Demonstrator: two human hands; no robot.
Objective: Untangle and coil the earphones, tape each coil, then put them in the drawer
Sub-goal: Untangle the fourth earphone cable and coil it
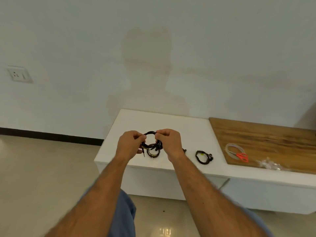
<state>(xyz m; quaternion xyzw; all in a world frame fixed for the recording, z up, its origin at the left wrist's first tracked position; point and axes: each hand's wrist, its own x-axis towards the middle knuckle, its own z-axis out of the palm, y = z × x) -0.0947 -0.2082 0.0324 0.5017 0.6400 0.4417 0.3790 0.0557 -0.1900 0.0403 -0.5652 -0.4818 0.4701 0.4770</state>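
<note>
My left hand (130,145) and right hand (168,142) pinch a black earphone coil (150,133) above the white tabletop (171,124). One taped coil (203,157) lies right; tangled earphones (153,151) beneath await coiling, taping and the drawer.

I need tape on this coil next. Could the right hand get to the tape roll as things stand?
Probably not yet: the right hand pinches the earphone coil along with the left hand. The tape roll lies unblocked on the wooden board.
</note>
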